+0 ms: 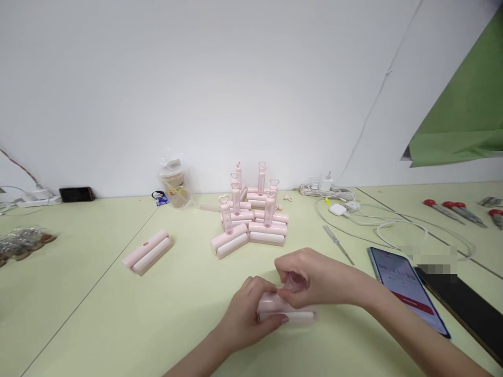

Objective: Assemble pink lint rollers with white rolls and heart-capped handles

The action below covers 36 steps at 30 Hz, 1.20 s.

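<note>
My left hand (253,314) is closed around the left end of a pink case with a white roller (301,315), lying on the table with its thumb along the roller. Above the case, my right hand (310,275) is curled round a translucent pink piece (295,283), mostly hidden by the fingers. Its fingertips meet the top of the case; whether the two are joined I cannot tell. Beyond stand several similar cases (268,234), many with a clear pink tube (227,217) upright on top, ending in a heart-shaped loop. Another pink case without a tube (147,252) lies at the left.
Right of my hands are a slim metal tool (338,244), a phone showing a timer (406,293) and a dark flat slab (467,309). White cables (401,224) and red-ended tools (444,210) lie farther right. A bagged cup (175,186) stands by the wall.
</note>
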Available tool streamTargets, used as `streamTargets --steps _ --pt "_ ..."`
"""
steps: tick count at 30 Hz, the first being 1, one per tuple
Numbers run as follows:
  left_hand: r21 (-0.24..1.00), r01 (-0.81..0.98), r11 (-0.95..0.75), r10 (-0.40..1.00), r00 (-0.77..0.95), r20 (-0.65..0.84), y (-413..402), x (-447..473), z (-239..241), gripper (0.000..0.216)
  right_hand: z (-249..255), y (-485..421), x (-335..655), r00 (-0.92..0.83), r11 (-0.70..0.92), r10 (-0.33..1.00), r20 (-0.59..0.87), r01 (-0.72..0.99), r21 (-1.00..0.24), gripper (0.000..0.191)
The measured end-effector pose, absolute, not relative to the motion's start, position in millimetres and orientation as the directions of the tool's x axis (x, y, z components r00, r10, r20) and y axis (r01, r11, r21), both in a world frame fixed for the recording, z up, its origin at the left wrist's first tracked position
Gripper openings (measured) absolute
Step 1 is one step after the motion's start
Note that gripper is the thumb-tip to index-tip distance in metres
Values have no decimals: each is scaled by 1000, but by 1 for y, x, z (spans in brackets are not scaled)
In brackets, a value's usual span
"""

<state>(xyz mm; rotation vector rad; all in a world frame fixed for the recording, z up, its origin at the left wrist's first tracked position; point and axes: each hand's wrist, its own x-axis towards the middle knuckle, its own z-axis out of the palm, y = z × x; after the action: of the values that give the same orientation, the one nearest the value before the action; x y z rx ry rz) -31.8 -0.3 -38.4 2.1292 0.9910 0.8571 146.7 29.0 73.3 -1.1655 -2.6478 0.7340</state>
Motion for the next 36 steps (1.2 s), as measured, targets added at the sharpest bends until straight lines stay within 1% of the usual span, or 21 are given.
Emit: streamTargets --steps 3,5,7,8,10,11,13,14,15,16,17,19,22,23,24,26,27,29,31,34,36 --pt "763 393 -514 814 505 288 0 -32 -38 29 72 30 143 -649 502 754 -100 668 -549 25" --pt "764 396 -509 817 502 285 0 -32 -39 29 67 28 145 -611 463 787 -83 675 -575 24" --pt "765 402 -503 823 492 283 -1 -31 -42 29 61 26 151 -587 438 808 -50 655 -616 17" --pt "765 406 -500 827 487 282 -1 -31 -43 29 57 25 157 -594 426 803 -43 623 -656 16" --pt "767 411 -493 831 483 275 -2 -32 -45 29 51 28 171 -645 396 764 -21 495 -773 32" --pt "770 410 -489 832 484 271 -2 -32 -44 31 48 33 178 -654 375 757 12 419 -827 37" --pt "777 408 -480 837 478 266 -1 -33 -37 48 43 51 193 -552 354 825 119 342 -870 33" --pt "790 410 -456 852 459 253 -1 -32 -30 61 40 65 199 -449 354 877 173 358 -864 30" --pt "814 410 -411 873 435 222 0 -31 -22 74 37 81 203 -322 352 919 227 412 -840 29" --pt "845 403 -351 896 408 178 1 -28 -13 84 33 99 207 -231 345 936 265 461 -818 29" --pt "878 382 -288 911 392 129 3 -24 -4 87 29 118 209 -181 338 941 286 491 -803 27" --pt "943 265 -202 899 432 71 6 -12 12 85 20 158 209 -120 329 941 317 544 -772 23" --pt "988 -49 -148 820 552 150 11 11 22 95 6 208 201 -160 340 938 308 602 -722 23" --pt "989 -112 -95 810 569 142 13 18 22 93 2 220 198 -185 341 939 290 613 -713 24" --pt "989 -141 -37 815 568 112 15 24 21 82 -1 229 194 -210 339 941 267 619 -708 26" --pt "992 -113 52 846 533 17 18 33 16 44 -7 240 188 -244 328 944 222 620 -713 26" --pt "994 -87 73 865 501 -19 19 36 14 34 -10 243 187 -250 317 947 203 615 -722 26" --pt "996 -58 73 897 441 -40 20 39 12 38 -13 243 188 -234 288 955 181 598 -748 26" --pt "996 -43 74 908 415 -50 20 39 12 40 -13 239 192 -176 252 967 183 570 -782 26" --pt "995 -52 79 912 407 -51 19 40 11 39 -4 224 202 -44 220 972 229 500 -838 25" --pt "995 -66 72 913 406 -39 18 41 10 38 7 205 206 32 234 961 273 424 -875 25"
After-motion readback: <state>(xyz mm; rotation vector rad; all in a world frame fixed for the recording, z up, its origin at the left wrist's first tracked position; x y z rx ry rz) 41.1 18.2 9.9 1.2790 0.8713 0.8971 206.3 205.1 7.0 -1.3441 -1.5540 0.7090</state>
